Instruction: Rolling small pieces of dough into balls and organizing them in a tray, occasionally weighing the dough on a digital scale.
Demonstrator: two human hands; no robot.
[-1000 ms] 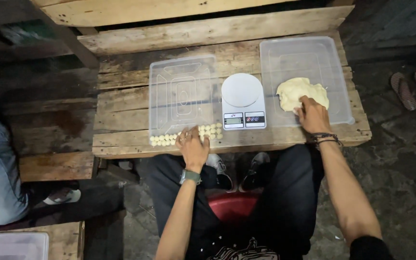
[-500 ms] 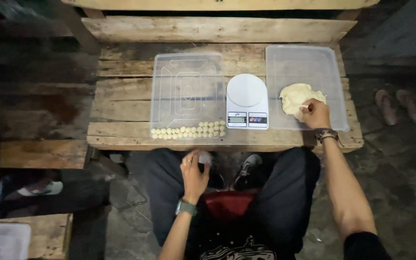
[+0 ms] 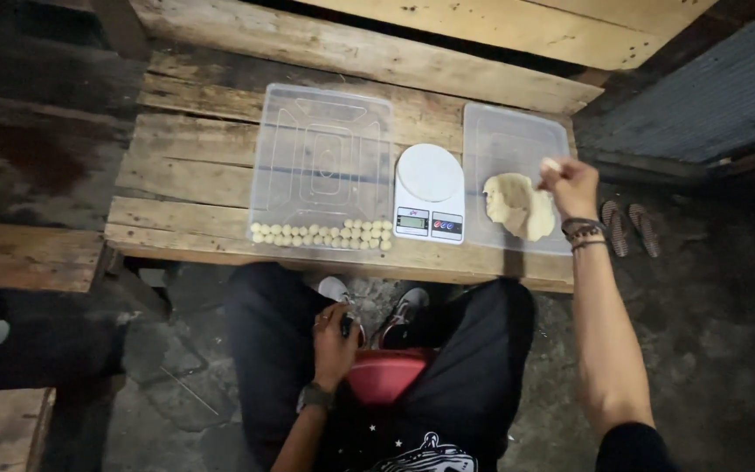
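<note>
A lump of pale dough (image 3: 517,205) lies in the clear plastic tray (image 3: 517,140) at the right of the wooden table. My right hand (image 3: 570,185) is lifted just above and right of the lump, pinching a small piece of dough. My left hand (image 3: 335,345) is down in my lap by a red bowl (image 3: 386,374), curled around something small and dark. A white kitchen scale (image 3: 430,192) stands between the two trays. Several small dough balls (image 3: 321,234) line the near edge of the left clear tray (image 3: 321,162).
The wooden pallet table (image 3: 185,170) has a raised plank along its far side. A wooden bench (image 3: 24,258) stands at the left. A pair of sandals (image 3: 629,227) lies on the ground to the right. My shoes (image 3: 399,306) rest under the table.
My left hand has dropped from the table edge by the dough balls down into my lap. My right hand has risen off the dough lump with a small piece pinched off.
</note>
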